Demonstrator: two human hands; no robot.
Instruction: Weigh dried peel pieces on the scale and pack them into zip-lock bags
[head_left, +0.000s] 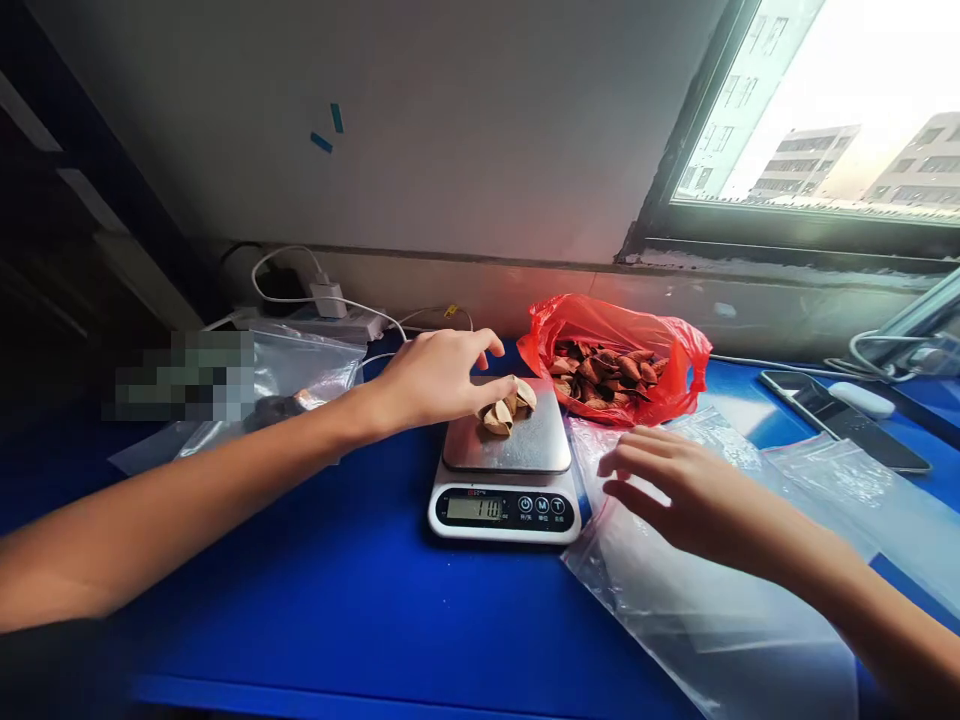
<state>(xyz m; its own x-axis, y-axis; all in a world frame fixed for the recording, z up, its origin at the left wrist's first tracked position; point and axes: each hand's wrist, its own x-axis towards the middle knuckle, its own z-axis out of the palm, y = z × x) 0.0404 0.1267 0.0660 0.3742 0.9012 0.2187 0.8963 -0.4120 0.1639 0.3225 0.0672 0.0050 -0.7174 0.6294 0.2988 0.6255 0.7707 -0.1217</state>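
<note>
A white kitchen scale with a metal plate stands on the blue table. Several pale brown dried pods or shells lie on that plate; the digits on the display look like 11.0. My left hand is over the plate's left side, thumb and fingers apart, with the thumb tip right at the pods. To the scale's right, my right hand hovers above clear plastic bags, its fingers loosely bent and nothing visible in them. Behind it, a red plastic bag gapes, holding many dark reddish-brown dried pods.
A phone and a white rounded case lie at the right. Clear bags are at the left. A power strip with a charger and white cables runs along the wall, below the window frame.
</note>
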